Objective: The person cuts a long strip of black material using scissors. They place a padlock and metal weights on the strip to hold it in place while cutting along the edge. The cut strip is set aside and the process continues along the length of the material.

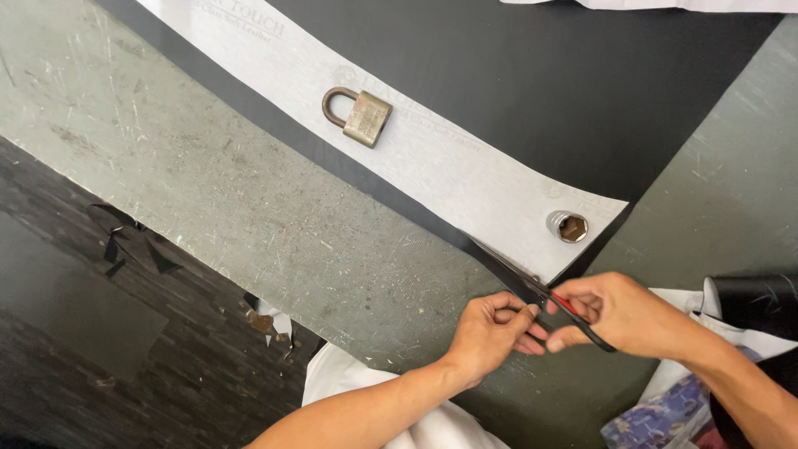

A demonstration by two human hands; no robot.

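My right hand (625,314) grips the handles of dark scissors (514,274), whose blades point up-left along the edge of a long white strip (465,170) lying on a black sheet (532,75). Close beside the scissors' pivot, my left hand (490,331) pinches the black material at the cut, with its fingertips touching the blades' base. A brass padlock (359,115) rests on the middle of the strip. A shiny metal socket (568,226) stands on the strip's near end, just above the scissors.
The worn grey-green table (208,191) runs diagonally; its edge drops to a dark floor (75,333) with black and white offcuts (270,320). A black roll (756,303) and printed cloth (665,416) lie at lower right.
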